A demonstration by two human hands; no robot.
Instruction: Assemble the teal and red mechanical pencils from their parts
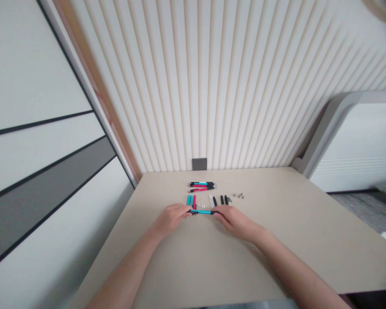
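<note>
A blue pen [203, 212] with black ends lies crosswise between my hands. Closed on its left end is my left hand [173, 216], while my right hand [233, 218] pinches the black right end. Just behind the pen stand blue pen barrels [190, 200] and a red barrel [194, 201], side by side. Small white pieces [201, 206] and thin white refills [211, 201] lie near the middle. Black pen parts [224, 200] are beyond my right hand, partly hidden by it.
Several assembled pens [202, 184], blue, red and black, lie at the back of the beige table [161, 274]. Small metal-looking clips [240, 195] are scattered to the right. A dark wall socket [199, 164] sits above the table's back edge, on the ribbed wall [193, 86].
</note>
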